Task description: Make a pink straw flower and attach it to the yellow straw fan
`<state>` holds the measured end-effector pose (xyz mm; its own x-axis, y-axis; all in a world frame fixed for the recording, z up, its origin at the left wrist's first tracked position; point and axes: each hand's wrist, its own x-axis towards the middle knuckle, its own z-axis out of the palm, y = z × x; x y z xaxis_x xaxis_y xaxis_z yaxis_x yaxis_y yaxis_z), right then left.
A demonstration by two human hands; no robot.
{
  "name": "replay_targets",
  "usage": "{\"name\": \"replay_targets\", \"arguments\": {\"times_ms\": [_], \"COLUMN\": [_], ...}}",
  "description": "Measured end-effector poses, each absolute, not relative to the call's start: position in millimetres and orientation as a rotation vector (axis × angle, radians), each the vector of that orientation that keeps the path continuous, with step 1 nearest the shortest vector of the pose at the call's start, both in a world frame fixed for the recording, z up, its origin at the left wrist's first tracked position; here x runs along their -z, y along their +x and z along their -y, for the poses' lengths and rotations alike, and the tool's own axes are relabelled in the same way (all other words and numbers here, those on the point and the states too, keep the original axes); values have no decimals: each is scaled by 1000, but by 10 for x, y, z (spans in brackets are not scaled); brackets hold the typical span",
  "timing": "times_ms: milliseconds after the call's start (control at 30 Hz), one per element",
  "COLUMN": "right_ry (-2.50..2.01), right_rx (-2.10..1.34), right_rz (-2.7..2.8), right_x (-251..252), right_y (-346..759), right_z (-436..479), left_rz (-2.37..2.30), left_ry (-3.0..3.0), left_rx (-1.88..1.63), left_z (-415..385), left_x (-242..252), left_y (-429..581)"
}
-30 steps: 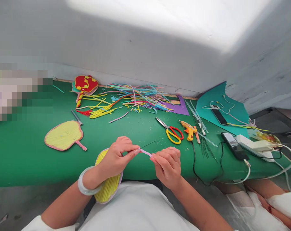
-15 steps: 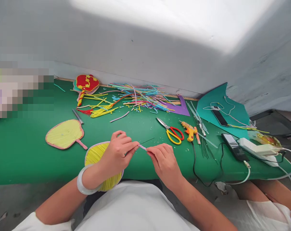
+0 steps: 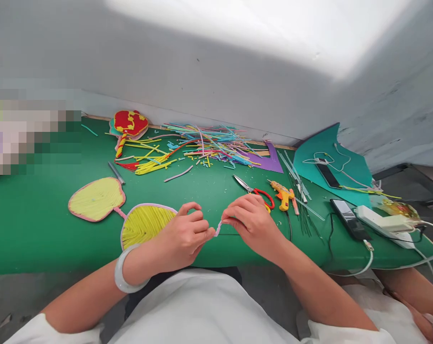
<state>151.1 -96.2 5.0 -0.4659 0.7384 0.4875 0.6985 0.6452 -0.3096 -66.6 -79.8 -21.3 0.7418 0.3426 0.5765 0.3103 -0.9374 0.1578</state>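
My left hand (image 3: 187, 234), with a pale bangle on its wrist, pinches one end of a short lilac pipe cleaner (image 3: 218, 228). The fingertips of my right hand (image 3: 248, 217) close on its other end, and the piece looks bent and twisted between them. A thin dark wire (image 3: 230, 234) sticks out to the right from near my left fingertips. Behind my left hand lies a yellow fan (image 3: 146, 222) with a lilac rim, partly covered by the hand; its joint with the wire is hidden. Scissors (image 3: 244, 183) with red and yellow handles lie behind my right hand, partly covered.
A paler yellow fan (image 3: 96, 198) lies left, a red fan (image 3: 130, 122) at the back. Loose pipe cleaners (image 3: 209, 141) heap by the wall. Right are a glue gun (image 3: 282, 195), wires (image 3: 305, 220), phone (image 3: 348, 220) and power strip (image 3: 384, 227). Another person's arm (image 3: 409, 291) shows lower right.
My right hand has moved up and right, over the scissors' handles. My left hand has shifted slightly right and down; the yellow fan has turned and moved up. The lilac piece now stands bent.
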Motion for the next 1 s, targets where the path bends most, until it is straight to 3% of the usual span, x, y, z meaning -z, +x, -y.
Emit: {"name": "replay_targets", "arguments": {"times_ms": [100,200,267,467,600,700,867,933,1000], "right_ry": [-1122,-1130,-1149,-1137,-1133,-1146,-1113,-1139,-1182], "right_rx": [-588,-786,-657,153,278,2,-867,-918,-700], "right_rz": [2206,2050,1966,2039,2187,2237,2084,1964,1900], "right_x": [35,234,362,349,126,8,67,169,272], "right_y": [1546,1460,1363,1234,1317,1401,1449,1401,1332], "right_z": [855,889,986,1250,1206,1073,885,901,970], "left_rz": [-486,-583,-698,-886,-719,-528,-434,-546,-701], "left_ry": [2794,2700,2679,2854,2939,2901,2691,2676,2697], "left_rx": [-1052,-1179,-1222,-1095,-952,-885,-1065,-1157,-1211], "left_z": [821,805,770,666,679,727,781,765,733], "left_x": [170,196,237,332,305,232,112,112,143], "left_y": [-691,-705,-709,-690,-689,-714,-752,-757,-753]}}
